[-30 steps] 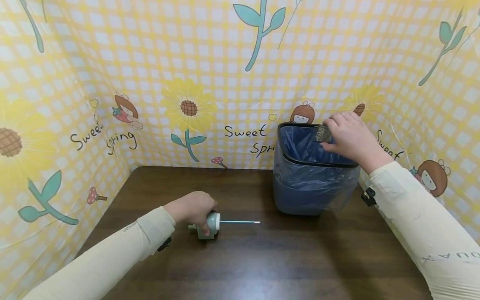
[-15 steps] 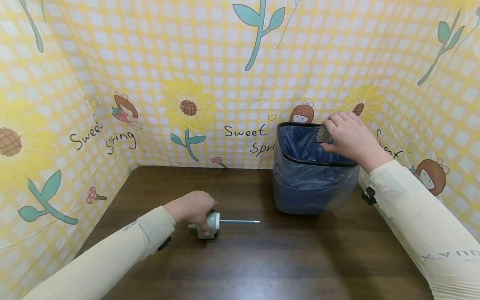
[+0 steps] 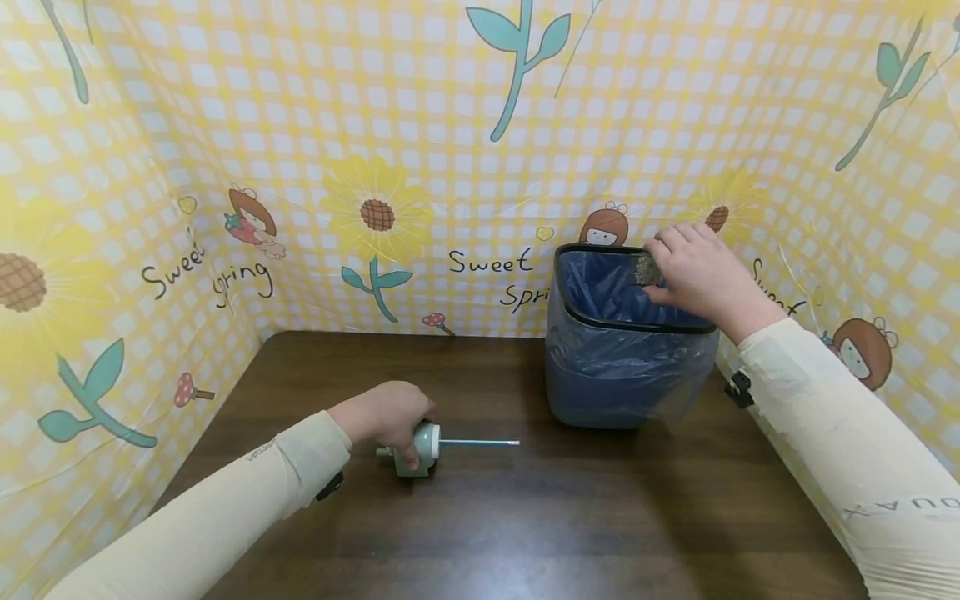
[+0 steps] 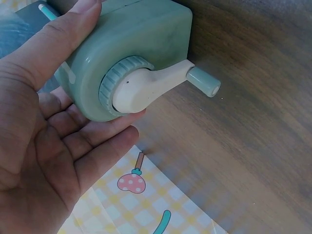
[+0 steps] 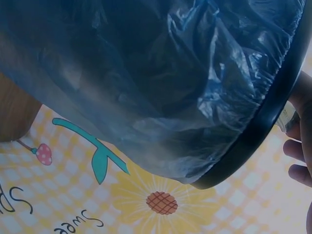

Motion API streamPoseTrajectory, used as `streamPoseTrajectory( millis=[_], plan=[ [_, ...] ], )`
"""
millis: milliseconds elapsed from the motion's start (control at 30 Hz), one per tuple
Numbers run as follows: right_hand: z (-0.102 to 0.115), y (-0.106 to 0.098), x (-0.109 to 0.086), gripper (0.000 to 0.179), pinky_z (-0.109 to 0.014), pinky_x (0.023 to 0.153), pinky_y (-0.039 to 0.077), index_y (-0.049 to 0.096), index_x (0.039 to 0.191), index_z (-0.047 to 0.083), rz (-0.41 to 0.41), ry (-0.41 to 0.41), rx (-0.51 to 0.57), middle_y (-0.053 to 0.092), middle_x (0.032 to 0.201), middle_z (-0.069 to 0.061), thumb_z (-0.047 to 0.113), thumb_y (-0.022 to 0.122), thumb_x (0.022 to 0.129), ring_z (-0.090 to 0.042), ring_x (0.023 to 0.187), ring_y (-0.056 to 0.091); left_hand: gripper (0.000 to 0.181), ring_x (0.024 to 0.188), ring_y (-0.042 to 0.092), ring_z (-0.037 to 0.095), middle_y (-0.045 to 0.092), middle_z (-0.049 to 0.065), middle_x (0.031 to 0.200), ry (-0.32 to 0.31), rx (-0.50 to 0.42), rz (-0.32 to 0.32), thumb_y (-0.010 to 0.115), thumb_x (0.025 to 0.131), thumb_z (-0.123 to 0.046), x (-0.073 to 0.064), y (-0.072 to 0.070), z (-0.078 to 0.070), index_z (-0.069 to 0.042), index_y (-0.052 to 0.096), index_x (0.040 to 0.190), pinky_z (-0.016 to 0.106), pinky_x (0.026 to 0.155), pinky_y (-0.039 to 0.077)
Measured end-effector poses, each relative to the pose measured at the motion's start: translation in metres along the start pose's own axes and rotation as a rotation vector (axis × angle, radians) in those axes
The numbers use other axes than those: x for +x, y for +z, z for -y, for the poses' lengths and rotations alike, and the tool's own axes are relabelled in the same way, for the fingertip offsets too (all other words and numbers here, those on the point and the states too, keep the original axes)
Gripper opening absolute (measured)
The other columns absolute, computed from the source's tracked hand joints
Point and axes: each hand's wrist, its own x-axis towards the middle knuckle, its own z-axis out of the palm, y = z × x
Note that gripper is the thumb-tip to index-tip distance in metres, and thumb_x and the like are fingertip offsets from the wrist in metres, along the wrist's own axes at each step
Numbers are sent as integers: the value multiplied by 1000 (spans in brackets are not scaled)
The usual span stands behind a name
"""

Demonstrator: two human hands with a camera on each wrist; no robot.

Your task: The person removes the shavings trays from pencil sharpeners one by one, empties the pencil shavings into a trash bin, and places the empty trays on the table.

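Note:
My left hand (image 3: 386, 417) grips a green hand-crank pencil sharpener (image 3: 427, 446) on the table. From its white front ring a blue pencil (image 3: 476, 442) sticks out to the right. In the left wrist view, the thumb lies over the sharpener's body (image 4: 146, 29), and the white crank (image 4: 146, 87) with its green knob points away from the palm. My right hand (image 3: 697, 271) pinches a small see-through shavings drawer (image 3: 643, 269) over the mouth of a blue bin (image 3: 600, 392). Speckled bits show in the drawer. In the right wrist view the bin's rim partly hides the drawer (image 5: 286, 117).
The bin has a black rim (image 3: 637, 327) and a clear plastic liner (image 3: 637, 358) hanging down outside. It stands at the back right of the dark wooden table (image 3: 480, 533). A yellow checked cloth (image 3: 450, 200) rises behind and at both sides.
The drawer in my right hand has tilted very slightly above the bin. My left hand, the sharpener and the pencil have stayed in place.

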Motion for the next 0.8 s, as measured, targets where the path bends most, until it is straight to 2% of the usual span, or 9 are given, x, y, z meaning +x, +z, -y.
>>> streamPoseTrajectory(
  millis=[367, 800],
  plan=[
    [2, 1, 3, 71, -57, 100, 45, 63, 121, -10, 32, -22, -25, 62, 112, -25, 42, 87, 79, -44, 111, 57, 59, 81, 60, 9, 69, -10, 93, -9, -17, 7, 93, 65, -53, 1, 1, 0, -19, 72, 109, 33, 79, 55],
    [2, -3, 4, 69, -56, 97, 46, 62, 118, -9, 12, -52, -57, 62, 111, -24, 40, 87, 78, -43, 107, 58, 59, 80, 60, 9, 69, -10, 93, -5, -19, 9, 94, 66, -52, 0, -1, 0, -18, 73, 110, 33, 79, 54]
  ],
)
